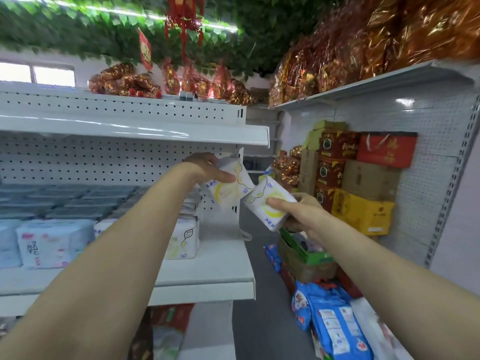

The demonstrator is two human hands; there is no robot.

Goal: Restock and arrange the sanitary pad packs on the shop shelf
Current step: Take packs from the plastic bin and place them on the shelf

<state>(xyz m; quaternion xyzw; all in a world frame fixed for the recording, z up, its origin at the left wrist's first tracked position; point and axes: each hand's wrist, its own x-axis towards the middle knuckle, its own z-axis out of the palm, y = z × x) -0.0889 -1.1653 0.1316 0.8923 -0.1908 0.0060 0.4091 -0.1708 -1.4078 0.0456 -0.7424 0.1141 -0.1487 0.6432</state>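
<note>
Far L, on shelf deck (207,279): soft pale-blue packs w/ pink print (52,242) standing in front row. Behind them, flat grey-blue packs (65,201) stacked in rows back to pegboard (104,162). Further R on same deck, white pack w/ yellow swirl (183,241) upright at front, more of same sort piled behind it. L forearm hides part of that row

L hand (207,168): raised near R end of shelf, below upper shelf (155,131). Fingers curled over top of first pad pack (228,188), thumb laid across its face, so a firm grip. Pack white/yellow, "ABC" legible, tilted, in the air above deck's R end, clear of shelved stock

R hand (301,211): out over aisle, R of shelf end. Thumb pressed on face of second pad pack (270,203), fingers wrapped beneath, gripping. Same white/yellow sort, tilted. Its upper corner is just beside first pad pack; touching or not, cannot tell

Below R hand, on floor: open carton w/ green rim (306,255), contents blurred. Blue bags (335,326) lie on floor nearer camera. Against R wall: dark-red boxes (330,172) stacked, yellow box (363,214) beside them low down, red gift box (387,149) atop brown carton (368,178). Up top, along both shelf runs: red-gold foil bundles (363,48)
</note>
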